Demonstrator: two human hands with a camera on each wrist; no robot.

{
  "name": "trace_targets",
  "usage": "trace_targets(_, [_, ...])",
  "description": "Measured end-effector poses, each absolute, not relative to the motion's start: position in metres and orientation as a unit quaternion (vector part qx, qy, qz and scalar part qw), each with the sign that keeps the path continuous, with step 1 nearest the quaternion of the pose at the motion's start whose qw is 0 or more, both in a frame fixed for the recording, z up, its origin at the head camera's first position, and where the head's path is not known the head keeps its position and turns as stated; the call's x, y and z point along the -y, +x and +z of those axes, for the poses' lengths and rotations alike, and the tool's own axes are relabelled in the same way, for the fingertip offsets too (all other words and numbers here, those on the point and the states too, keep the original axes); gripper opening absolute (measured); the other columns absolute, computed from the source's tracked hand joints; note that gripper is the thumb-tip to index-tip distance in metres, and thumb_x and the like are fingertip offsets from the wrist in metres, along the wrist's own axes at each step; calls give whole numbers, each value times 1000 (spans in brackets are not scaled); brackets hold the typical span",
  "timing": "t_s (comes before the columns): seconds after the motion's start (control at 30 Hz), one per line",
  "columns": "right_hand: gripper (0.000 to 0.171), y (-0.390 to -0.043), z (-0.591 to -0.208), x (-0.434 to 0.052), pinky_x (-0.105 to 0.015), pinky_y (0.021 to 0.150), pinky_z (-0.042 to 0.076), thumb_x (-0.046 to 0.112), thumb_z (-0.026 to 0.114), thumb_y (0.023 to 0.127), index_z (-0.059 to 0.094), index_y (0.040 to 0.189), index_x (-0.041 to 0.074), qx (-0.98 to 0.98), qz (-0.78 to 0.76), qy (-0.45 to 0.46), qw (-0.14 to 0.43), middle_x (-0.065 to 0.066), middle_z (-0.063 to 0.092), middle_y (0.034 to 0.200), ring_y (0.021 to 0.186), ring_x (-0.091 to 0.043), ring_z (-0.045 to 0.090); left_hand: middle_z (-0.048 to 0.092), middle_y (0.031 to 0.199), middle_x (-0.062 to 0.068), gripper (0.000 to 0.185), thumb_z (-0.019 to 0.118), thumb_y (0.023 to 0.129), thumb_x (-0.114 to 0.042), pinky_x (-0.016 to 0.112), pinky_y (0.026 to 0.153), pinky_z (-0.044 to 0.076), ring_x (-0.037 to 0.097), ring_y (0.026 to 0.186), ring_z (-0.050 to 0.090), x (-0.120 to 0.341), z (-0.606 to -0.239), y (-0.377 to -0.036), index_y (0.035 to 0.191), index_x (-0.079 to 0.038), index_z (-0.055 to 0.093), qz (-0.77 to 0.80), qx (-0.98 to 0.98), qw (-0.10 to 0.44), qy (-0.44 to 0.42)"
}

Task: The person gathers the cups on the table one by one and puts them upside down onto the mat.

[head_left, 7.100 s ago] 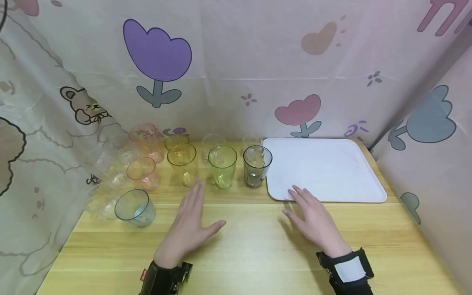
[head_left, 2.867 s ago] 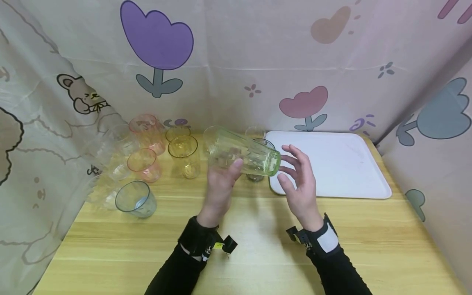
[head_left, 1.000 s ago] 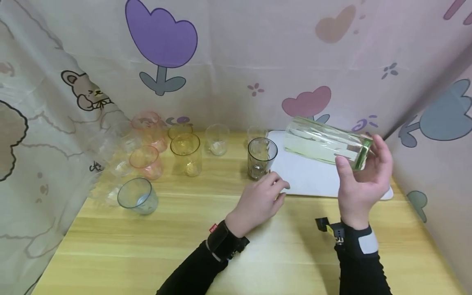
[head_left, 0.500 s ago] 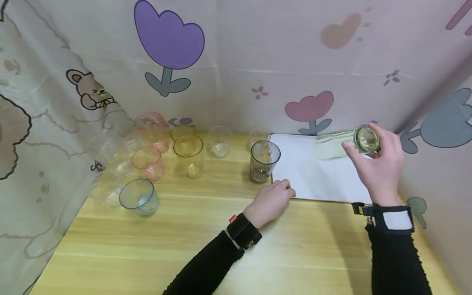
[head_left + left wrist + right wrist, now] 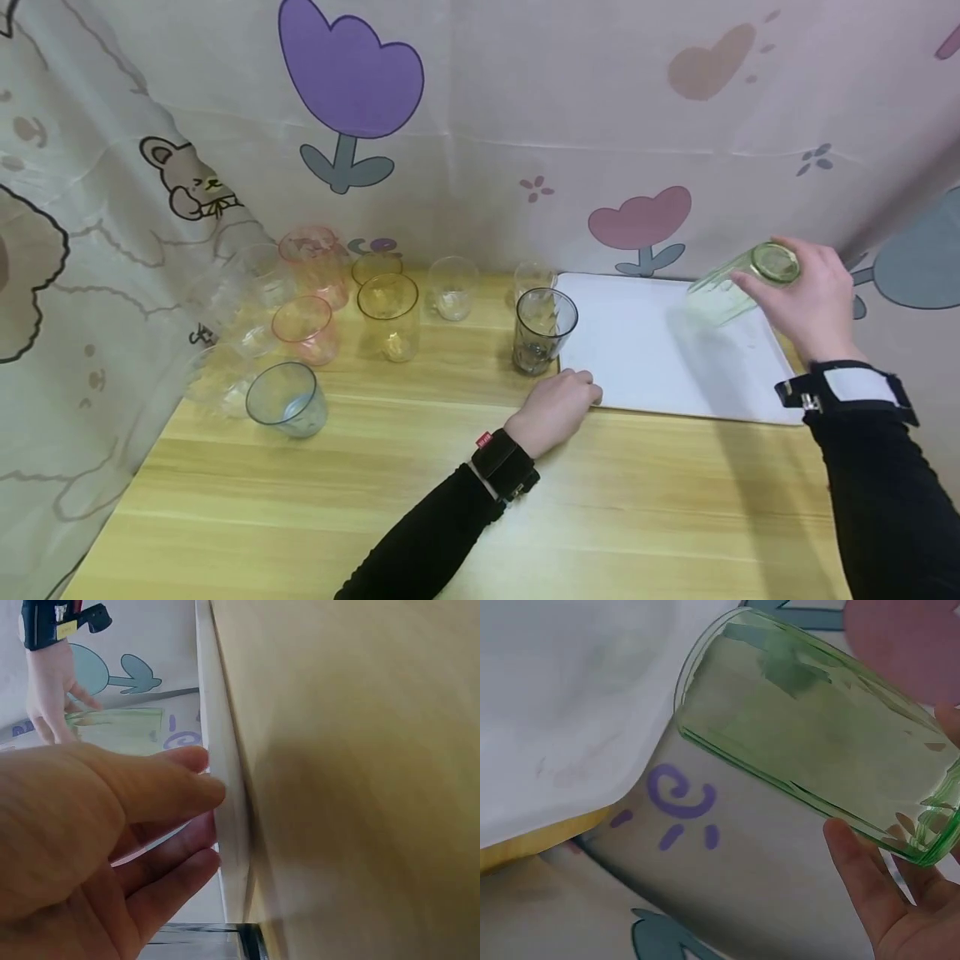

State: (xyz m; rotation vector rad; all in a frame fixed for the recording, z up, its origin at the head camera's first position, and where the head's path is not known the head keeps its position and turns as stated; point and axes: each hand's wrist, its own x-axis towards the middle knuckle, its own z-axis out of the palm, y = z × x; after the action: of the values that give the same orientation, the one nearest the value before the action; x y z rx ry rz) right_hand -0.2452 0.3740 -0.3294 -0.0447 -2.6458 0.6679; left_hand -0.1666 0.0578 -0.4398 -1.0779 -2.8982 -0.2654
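My right hand grips a green drinking glass around its base end. The glass is tilted upside down above the right back part of the white tray, its mouth pointing down and left. In the right wrist view, the green glass shows thumb and fingers about its thick base. My left hand is at the tray's near left edge. The left wrist view shows the thumb of the left hand against the tray's side wall, with the fingers across the rim.
A grey glass stands against the tray's left edge. Further left are a yellow glass, a pink glass, a blue glass and several clear ones, including a clear glass. A patterned curtain hangs behind the table.
The green glass has left its place beside the grey glass, passed from my left hand to my right, and tipped over above the tray. My left hand moved to the tray's edge.
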Motion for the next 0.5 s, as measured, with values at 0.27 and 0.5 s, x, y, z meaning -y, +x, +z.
trace_targets(0.27, [76, -279, -335, -410, -77, 104, 28, 41, 65, 99, 39, 156, -2, 969, 204, -47, 131, -41, 39, 147, 131, -61, 35, 71, 105, -9, 25, 67, 98, -9, 17, 73, 53, 8, 93, 65, -58, -441, -169, 113, -25, 79, -90, 935, 24, -341])
trace_targets(0.5, [78, -294, -343, -435, -79, 104, 27, 45, 60, 101, 35, 156, -5, 976, 188, -62, 94, -45, 39, 143, 130, -65, 33, 71, 106, -10, 27, 68, 97, -8, 16, 76, 53, 7, 94, 65, -59, -445, -171, 114, -26, 79, -104, 934, 14, -340])
